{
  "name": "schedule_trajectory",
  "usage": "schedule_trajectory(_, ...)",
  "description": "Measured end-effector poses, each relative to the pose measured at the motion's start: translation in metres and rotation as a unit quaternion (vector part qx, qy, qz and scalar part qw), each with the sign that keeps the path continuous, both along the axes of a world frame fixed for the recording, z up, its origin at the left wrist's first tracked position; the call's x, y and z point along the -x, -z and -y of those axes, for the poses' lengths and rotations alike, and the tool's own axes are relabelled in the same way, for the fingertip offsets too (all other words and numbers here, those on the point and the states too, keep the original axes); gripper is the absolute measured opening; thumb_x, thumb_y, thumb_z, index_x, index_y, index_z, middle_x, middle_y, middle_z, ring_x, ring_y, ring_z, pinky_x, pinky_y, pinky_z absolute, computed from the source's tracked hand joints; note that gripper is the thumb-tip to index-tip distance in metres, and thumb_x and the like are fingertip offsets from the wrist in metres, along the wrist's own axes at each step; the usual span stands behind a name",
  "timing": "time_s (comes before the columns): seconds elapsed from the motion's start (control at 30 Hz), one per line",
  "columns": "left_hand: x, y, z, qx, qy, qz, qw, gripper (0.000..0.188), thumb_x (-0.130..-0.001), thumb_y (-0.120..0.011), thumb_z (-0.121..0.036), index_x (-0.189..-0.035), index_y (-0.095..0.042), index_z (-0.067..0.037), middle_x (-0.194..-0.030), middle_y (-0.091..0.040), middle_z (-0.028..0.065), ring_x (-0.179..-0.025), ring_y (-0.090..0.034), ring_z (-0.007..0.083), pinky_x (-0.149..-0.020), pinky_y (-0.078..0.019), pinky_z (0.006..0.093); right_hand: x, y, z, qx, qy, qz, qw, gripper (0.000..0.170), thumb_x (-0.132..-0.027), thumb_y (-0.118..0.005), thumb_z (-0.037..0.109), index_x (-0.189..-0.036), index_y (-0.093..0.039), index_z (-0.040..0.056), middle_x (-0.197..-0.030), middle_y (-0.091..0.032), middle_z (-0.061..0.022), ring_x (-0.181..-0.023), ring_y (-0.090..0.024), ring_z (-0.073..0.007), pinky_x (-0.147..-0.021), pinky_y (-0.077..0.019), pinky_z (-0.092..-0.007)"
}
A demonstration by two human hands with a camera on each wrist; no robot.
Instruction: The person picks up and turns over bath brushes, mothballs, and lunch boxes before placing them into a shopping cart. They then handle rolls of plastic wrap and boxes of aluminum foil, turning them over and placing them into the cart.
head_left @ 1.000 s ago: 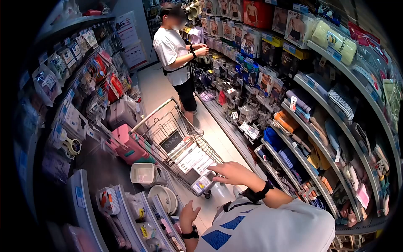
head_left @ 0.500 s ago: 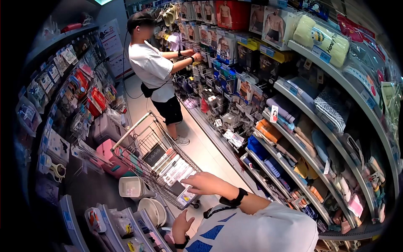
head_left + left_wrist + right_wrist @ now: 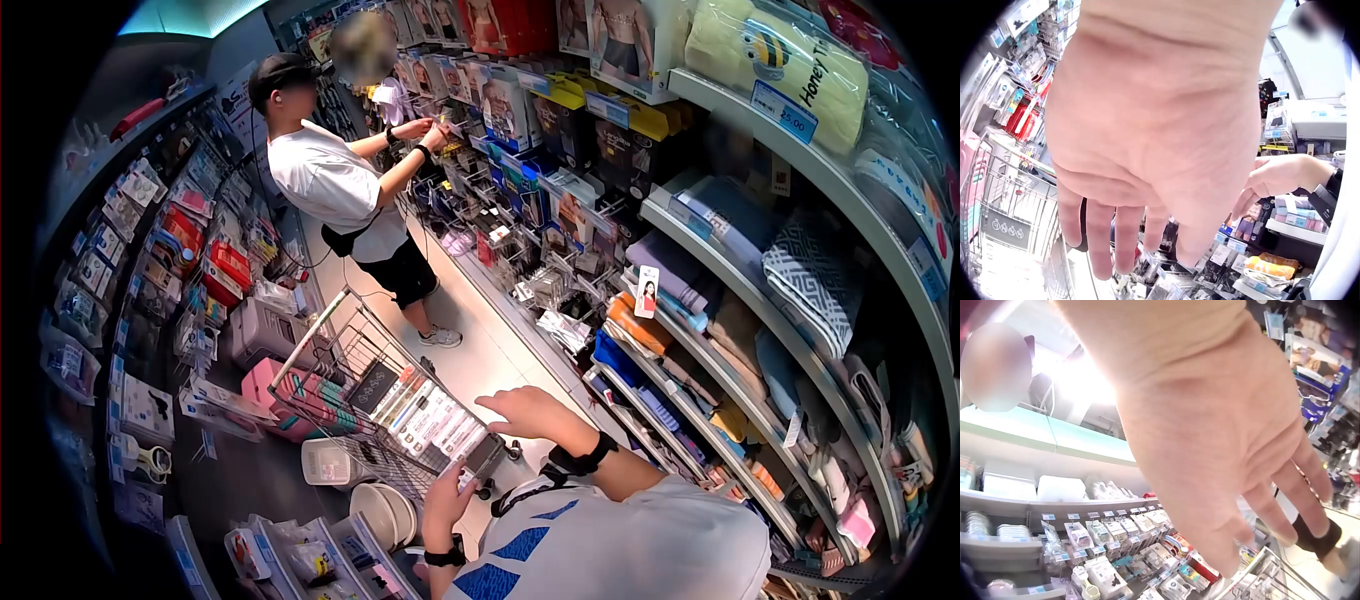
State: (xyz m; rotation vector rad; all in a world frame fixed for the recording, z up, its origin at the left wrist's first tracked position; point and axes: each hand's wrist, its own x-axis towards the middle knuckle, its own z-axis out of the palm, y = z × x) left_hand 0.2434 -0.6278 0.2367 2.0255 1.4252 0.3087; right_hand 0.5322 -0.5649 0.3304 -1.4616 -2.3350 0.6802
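My left hand [image 3: 445, 510] hovers at the near end of a wire shopping cart [image 3: 325, 335], overlapping its corner in the head view. Its fingers hang loosely extended and its palm [image 3: 1154, 137] is bare in the left wrist view. My right hand [image 3: 540, 413] is held in the air just right of the cart's near end, with nothing in its grasp; the right wrist view shows its fingers [image 3: 1310, 500] relaxed. Flat packaged goods [image 3: 432, 415] lie in the cart, beside a dark panel [image 3: 372, 387] with a row of white marks.
Another person [image 3: 345, 200] in a white shirt stands beyond the cart, hands raised at the right-hand rack. Shelves of folded textiles [image 3: 640, 325] line the right. Hanging packages [image 3: 230, 270], a pink suitcase [image 3: 285, 395] and pale basins [image 3: 385, 515] stand along the left.
The head view has swung and the other person appears farther left, with arms now raised towards the rack. My left hand has come up closer to the cart; my right stays extended and holds nothing.
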Motion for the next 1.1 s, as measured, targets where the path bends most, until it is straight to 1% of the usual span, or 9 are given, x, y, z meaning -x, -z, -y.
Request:
schedule_trajectory(0.17, -0.055, -0.01, -0.009, 0.085, -0.02, -0.012, 0.996, 0.066, -0.087, -0.075, -0.044, -0.139, -0.058, -0.007, -0.116, -0.071, 0.0232, -0.105, -0.069, 0.0427, -0.089, -0.0549, 0.047, -0.021, 0.017, -0.02, 0.014, -0.002, 0.003, 1.0, 0.037, -0.094, -0.06, 0.025, -0.13, -0.059, 0.0127, -0.098, -0.072, -0.0189, -0.089, -0.071, -0.04, -0.077, -0.0563, -0.0507)
schedule_trajectory(0.23, -0.076, -0.009, -0.01, 0.134, 0.071, -0.052, 0.987, 0.078, -0.084, -0.076, -0.053, -0.143, -0.055, -0.006, -0.126, -0.068, 0.0258, -0.113, -0.068, 0.0393, -0.096, -0.0535, 0.0425, -0.027, 0.026, -0.021, 0.023, -0.009, -0.006, 1.0, 0.031, -0.094, -0.057, 0.024, -0.123, -0.061, 0.013, -0.094, -0.072, -0.0192, -0.086, -0.071, -0.0417, -0.075, -0.0566, -0.0523)
schedule_trajectory(0.3, -0.093, -0.007, -0.014, 0.133, 0.086, -0.041, 0.987, 0.078, -0.085, -0.074, -0.053, -0.145, -0.053, -0.007, -0.126, -0.066, 0.0274, -0.115, -0.066, 0.0416, -0.097, -0.0527, 0.0441, -0.03, 0.027, -0.026, 0.054, -0.03, 0.014, 0.998, 0.033, -0.093, -0.058, 0.022, -0.124, -0.061, 0.0133, -0.096, -0.072, -0.0194, -0.087, -0.071, -0.0421, -0.075, -0.0567, -0.052)
schedule_trajectory(0.53, -0.123, -0.022, -0.023, -0.015, 0.008, -0.007, 1.0, 0.06, -0.09, -0.071, -0.032, -0.142, -0.054, -0.007, -0.113, -0.07, 0.0225, -0.103, -0.066, 0.043, -0.089, -0.0533, 0.0497, -0.039, 0.041, -0.034, 0.06, -0.097, 0.029, 0.993, 0.036, -0.088, -0.062, 0.012, -0.124, -0.062, 0.0121, -0.101, -0.072, -0.018, -0.091, -0.072, -0.0399, -0.076, -0.0568, -0.0493)
schedule_trajectory(0.6, -0.123, -0.029, -0.023, -0.051, -0.019, 0.005, 0.999, 0.057, -0.09, -0.071, -0.029, -0.14, -0.056, -0.006, -0.11, -0.071, 0.0219, -0.101, -0.067, 0.0426, -0.088, -0.0533, 0.0496, -0.041, 0.043, -0.035, 0.051, -0.138, 0.029, 0.989, 0.06, -0.079, -0.067, -0.001, -0.137, -0.059, 0.0139, -0.102, -0.073, -0.0166, -0.092, -0.071, -0.0369, -0.077, -0.0563, -0.0475)
schedule_trajectory(0.7, -0.12, -0.038, -0.023, -0.044, -0.02, 0.017, 0.999, 0.054, -0.089, -0.074, -0.028, -0.136, -0.06, -0.006, -0.114, -0.071, 0.0229, -0.105, -0.068, 0.0418, -0.089, -0.0545, 0.047, -0.041, 0.043, -0.037, 0.061, -0.154, 0.025, 0.986, 0.068, -0.074, -0.071, -0.002, -0.138, -0.059, 0.0141, -0.103, -0.073, -0.0161, -0.094, -0.071, -0.0363, -0.079, -0.0563, -0.046)
schedule_trajectory(0.9, -0.103, -0.032, -0.024, 0.008, -0.062, 0.035, 0.997, 0.056, -0.091, -0.072, -0.032, -0.138, -0.059, -0.006, -0.117, -0.071, 0.0225, -0.106, -0.069, 0.0411, -0.091, -0.0546, 0.0459, -0.044, 0.03, -0.041, 0.08, -0.16, 0.066, 0.982, 0.069, -0.074, -0.08, 0.008, -0.139, -0.058, 0.0122, -0.106, -0.072, -0.0157, -0.098, -0.07, -0.0357, -0.081, -0.0562, -0.0459)
schedule_trajectory(1.0, -0.062, 0.024, -0.028, 0.087, -0.047, -0.024, 0.995, 0.069, -0.088, -0.074, -0.038, -0.145, -0.052, -0.007, -0.126, -0.067, 0.0253, -0.115, -0.065, 0.0413, -0.096, -0.0526, 0.0452, -0.051, 0.032, -0.045, 0.078, -0.146, 0.05, 0.985, 0.068, -0.076, -0.082, 0.013, -0.14, -0.056, 0.0113, -0.108, -0.071, -0.0157, -0.1, -0.07, -0.0358, -0.082, -0.056, -0.0466)
schedule_trajectory(1.1, -0.043, 0.024, -0.034, 0.147, -0.082, -0.014, 0.986, 0.071, -0.088, -0.074, -0.041, -0.145, -0.052, -0.007, -0.131, -0.065, 0.0263, -0.12, -0.063, 0.041, -0.098, -0.0518, 0.0446, -0.052, 0.039, -0.051, 0.074, -0.13, 0.065, 0.987, 0.067, -0.079, -0.08, 0.017, -0.141, -0.055, 0.0112, -0.111, -0.071, -0.0156, -0.101, -0.07, -0.0359, -0.083, -0.0558, -0.0469)
